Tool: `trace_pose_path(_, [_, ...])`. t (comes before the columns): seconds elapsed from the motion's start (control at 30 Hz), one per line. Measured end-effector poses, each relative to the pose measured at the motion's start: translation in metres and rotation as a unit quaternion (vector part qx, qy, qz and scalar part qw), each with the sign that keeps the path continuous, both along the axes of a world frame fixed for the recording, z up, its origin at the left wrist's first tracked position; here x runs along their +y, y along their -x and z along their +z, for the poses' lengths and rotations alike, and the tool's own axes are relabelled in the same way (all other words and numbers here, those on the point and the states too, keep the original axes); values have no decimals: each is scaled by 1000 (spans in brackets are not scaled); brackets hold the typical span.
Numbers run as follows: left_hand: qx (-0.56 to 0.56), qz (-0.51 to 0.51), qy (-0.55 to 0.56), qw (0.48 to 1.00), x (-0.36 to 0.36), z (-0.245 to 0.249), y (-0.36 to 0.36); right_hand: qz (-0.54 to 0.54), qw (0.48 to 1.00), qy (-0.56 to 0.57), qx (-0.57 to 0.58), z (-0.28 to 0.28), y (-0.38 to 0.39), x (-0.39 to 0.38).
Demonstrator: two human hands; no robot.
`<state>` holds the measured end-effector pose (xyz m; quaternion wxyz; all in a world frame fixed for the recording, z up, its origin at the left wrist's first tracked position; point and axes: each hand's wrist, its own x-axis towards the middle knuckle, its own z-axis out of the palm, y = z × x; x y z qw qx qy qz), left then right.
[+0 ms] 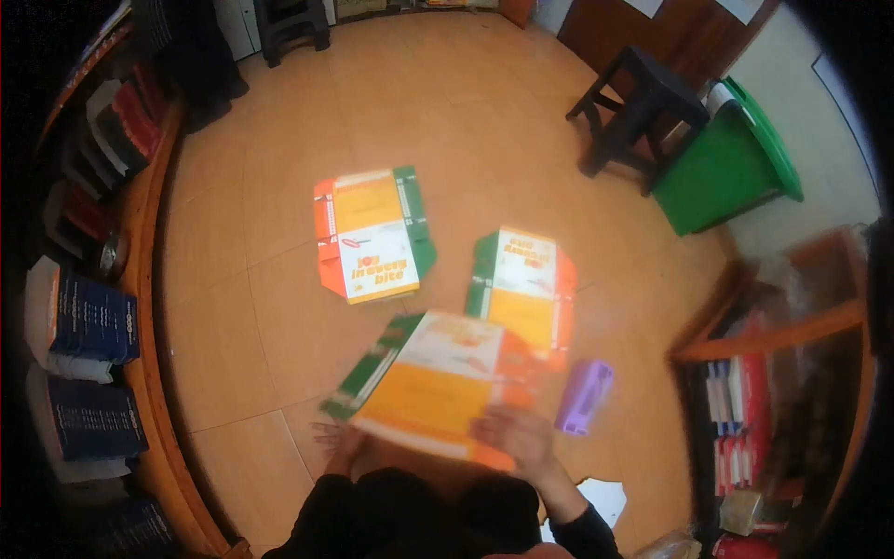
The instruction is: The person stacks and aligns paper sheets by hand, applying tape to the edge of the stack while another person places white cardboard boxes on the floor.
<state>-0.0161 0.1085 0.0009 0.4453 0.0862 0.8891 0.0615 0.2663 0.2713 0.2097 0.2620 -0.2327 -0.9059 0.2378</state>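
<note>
A flattened cardboard food box [424, 391], yellow and white with green and orange side flaps, is held tilted above the floor in front of me and is blurred by motion. My right hand [517, 438] grips its lower right edge, fingers lying over the printed face. Just under the lower left corner is my left hand [340, 443], its fingers apart and partly hidden by the cardboard. Beyond them, a second flat box [377, 238] lies on the floor to the left. Another flat box [521, 289] rests to the right, partly overlapped by the held one.
A purple carton [585, 398] lies right of the boxes, with a white sheet [603, 503] nearer me. Bookshelves [154, 373] line the left, and a low shelf [773, 340] stands right. Farther off are a black stool [643, 107], a green bin [726, 172] and a person's dark clothing [191, 56].
</note>
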Motion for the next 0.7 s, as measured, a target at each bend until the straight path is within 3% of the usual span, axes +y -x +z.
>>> trace_pose_path(0.1, [-15, -35, -40, 998, -26, -29, 19, 67, 997, -14, -44, 0, 5, -10])
trace_pose_path(0.17, [-173, -26, -140, 975, -17, -26, 28, 87, 994, -38, -55, 11, 5, -10])
trace_pose_path(0.2, [-326, 9, -211, 921, -22, 2, 26, 95, 994, -25, -57, 16, 2, -10])
trace_pose_path(0.27, [-463, 76, -315, 825, -18, 47, 10, 116, 992, -5, -54, 26, 3, 5])
trace_pose_path(0.3, [-456, 102, -352, 811, -10, 70, -11, 113, 993, -13, -38, 36, 2, 11])
trace_pose_path(0.37, [-498, 138, -336, 788, 0, 60, -11, 104, 994, -42, 1, 61, 0, 29])
trace_pose_path(0.47, [-458, 66, -403, 789, 77, 109, -12, -26, 993, -99, 67, 97, -19, 54])
trace_pose_path(0.57, [-415, 7, -464, 782, 172, 133, -24, -163, 968, -190, 8, 88, -61, 74])
trace_pose_path(0.6, [-394, -13, -469, 790, 202, 124, -30, -215, 969, -118, 40, 65, -73, 82])
trace_pose_path(0.67, [-424, -78, -539, 724, 253, 131, -57, -287, 953, 40, 86, -18, -103, 103])
trace_pose_path(0.7, [-396, -102, -534, 740, 274, 104, -60, -311, 937, 121, 103, -59, -118, 113])
